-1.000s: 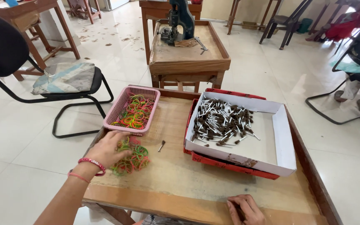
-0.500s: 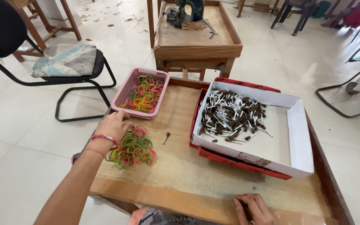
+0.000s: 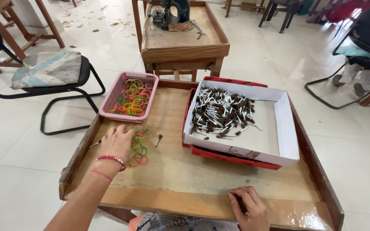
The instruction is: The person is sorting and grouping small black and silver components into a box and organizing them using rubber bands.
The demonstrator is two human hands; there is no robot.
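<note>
Loose rubber bands [image 3: 138, 145]: small heap, green, orange and pink, lying on the bench [image 3: 185, 171] directly under and just right of the left hand [image 3: 115, 143]. Left grip: fingers spread and laid flat, fingertips touching the near edge of the heap, nothing pinched. Wrist carries a red beaded bracelet [image 3: 112, 160] and a thin red thread.

Metal pin [image 3: 94, 144]: thin, pokes out from beneath the left side of the left hand, lying on the bench.

Single mounted point [image 3: 158, 140]: brown head on a short metal shank, lying alone on the bench just right of the heap, apart from the bands.

Pink plastic basket [image 3: 110, 99]: mesh-walled, rectangular, just beyond the left hand's fingertips, holding more coloured rubber bands [image 3: 132, 97].

White cardboard box [image 3: 288, 128]: shallow, open, well right of the left hand, resting on a red tray [image 3: 232, 152] whose edge shows beneath it. Contents: a pile of brown-headed mounted points [image 3: 221, 113] with silver shanks, gathered in the box's far left half.

Right hand [image 3: 248, 208]: at the near edge of the bench, below the box, fingers curled inward; whether the grip pinches anything cannot be told.

Beyond the bench: a wooden stand [image 3: 185, 42] bearing a dark machine [image 3: 172, 10]; a black chair [image 3: 56, 81] with a cushion to the left.
</note>
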